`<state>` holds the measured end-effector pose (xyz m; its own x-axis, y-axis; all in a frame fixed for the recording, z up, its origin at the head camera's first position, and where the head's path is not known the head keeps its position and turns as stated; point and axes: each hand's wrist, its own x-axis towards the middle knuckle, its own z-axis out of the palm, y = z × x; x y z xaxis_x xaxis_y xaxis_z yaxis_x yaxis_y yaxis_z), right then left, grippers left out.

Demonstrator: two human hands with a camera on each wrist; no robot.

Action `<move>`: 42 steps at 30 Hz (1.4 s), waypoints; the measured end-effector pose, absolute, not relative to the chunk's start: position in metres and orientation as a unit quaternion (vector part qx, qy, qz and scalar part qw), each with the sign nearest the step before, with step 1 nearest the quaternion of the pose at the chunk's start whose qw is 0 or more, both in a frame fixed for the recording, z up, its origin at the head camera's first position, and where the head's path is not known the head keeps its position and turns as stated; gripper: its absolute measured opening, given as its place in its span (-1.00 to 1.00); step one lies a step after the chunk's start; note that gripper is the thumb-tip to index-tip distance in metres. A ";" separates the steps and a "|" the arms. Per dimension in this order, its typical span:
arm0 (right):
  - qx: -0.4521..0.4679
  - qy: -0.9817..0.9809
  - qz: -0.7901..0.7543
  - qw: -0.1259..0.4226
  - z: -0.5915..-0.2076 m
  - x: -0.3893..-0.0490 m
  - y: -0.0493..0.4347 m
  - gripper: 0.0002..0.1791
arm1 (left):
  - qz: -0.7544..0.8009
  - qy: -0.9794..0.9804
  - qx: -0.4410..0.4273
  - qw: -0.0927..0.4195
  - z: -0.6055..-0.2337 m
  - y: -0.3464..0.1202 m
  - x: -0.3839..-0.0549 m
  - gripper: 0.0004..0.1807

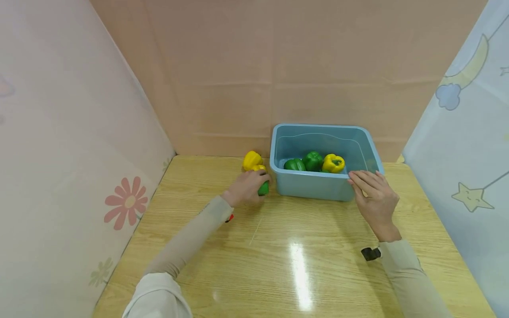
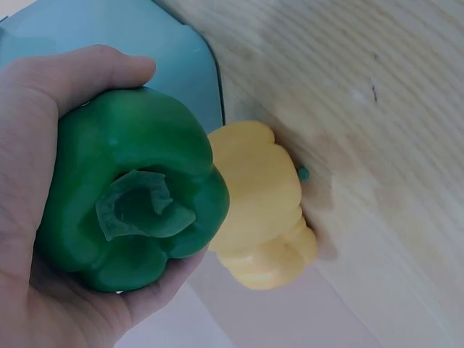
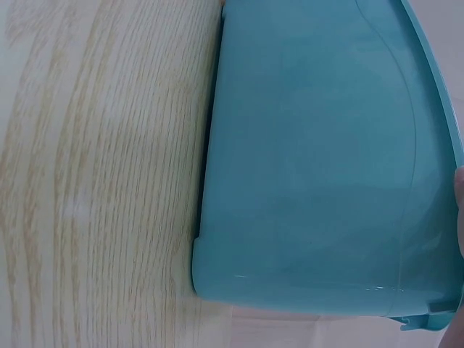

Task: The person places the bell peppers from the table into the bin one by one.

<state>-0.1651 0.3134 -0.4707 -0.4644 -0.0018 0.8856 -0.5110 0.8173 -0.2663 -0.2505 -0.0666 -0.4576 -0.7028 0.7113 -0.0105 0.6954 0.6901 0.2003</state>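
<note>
My left hand (image 1: 249,185) grips a green bell pepper (image 2: 134,196), its stem end facing the left wrist camera. Two yellow bell peppers (image 1: 252,160) lie on the table just beyond that hand, left of the blue bin (image 1: 314,185). Inside the bin are two green bell peppers (image 1: 313,161) and a yellow bell pepper (image 1: 333,163); more may be hidden behind the front wall. At the bin's front right corner, my right hand (image 1: 374,196) rests with its fingers over the rim. Only a bit of its fingers (image 3: 460,210) shows in the right wrist view.
The wooden table (image 1: 254,265) meets a brown backdrop (image 1: 218,88) behind the bin. Patterned light panels stand on the left (image 1: 79,132) and right (image 1: 457,145). The bin stands close to the backdrop.
</note>
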 end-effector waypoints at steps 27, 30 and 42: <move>0.160 -0.811 0.253 0.502 -0.469 -0.166 0.312 -0.52 | 0.001 0.906 0.415 -0.085 -0.430 -0.076 -0.254 -0.57; 0.163 -0.811 0.255 0.502 -0.469 -0.166 0.312 -0.52 | 0.005 0.902 0.420 -0.099 -0.429 -0.076 -0.256 -0.56; 0.166 -0.816 0.250 0.495 -0.470 -0.166 0.314 -0.52 | 0.015 0.897 0.428 -0.112 -0.416 -0.077 -0.263 -0.53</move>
